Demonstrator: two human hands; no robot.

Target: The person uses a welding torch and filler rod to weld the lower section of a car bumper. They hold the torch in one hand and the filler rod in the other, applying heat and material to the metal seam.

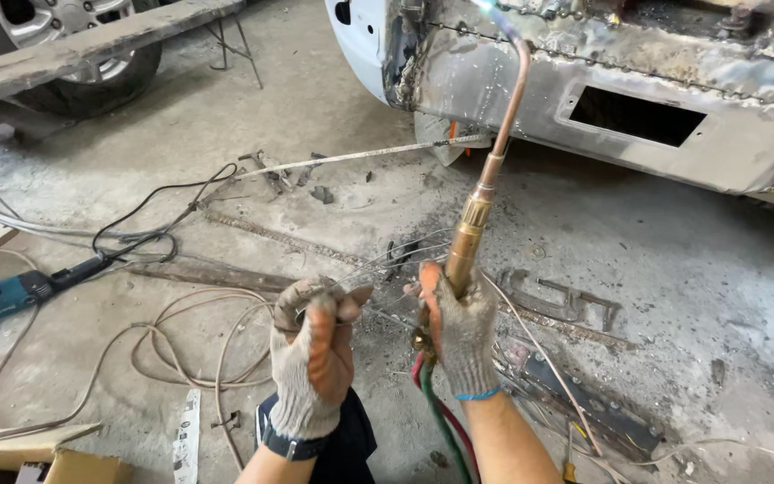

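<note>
My right hand (pixel 463 327) wraps tight round the brass torch (pixel 481 193), flame tip up at the scorched car panel (pixel 530 85). My left hand (pixel 315 350) pinches a thin filler wire (pixel 360 159) that runs toward the seam. Best to keep the flame steady on the joint and feed wire slowly, hoses (pixel 441 417) away from heat.

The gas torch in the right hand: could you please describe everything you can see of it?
The gas torch has a brass-coloured handle and a slim copper-coloured tube that rises and bends left at the top, where a pale blue flame shows against the scorched metal car panel. The gloved right hand grips its lower handle, holding it nearly upright. A red and a green hose run down from its base. The gloved left hand does not touch it and pinches a thin wire.
</note>
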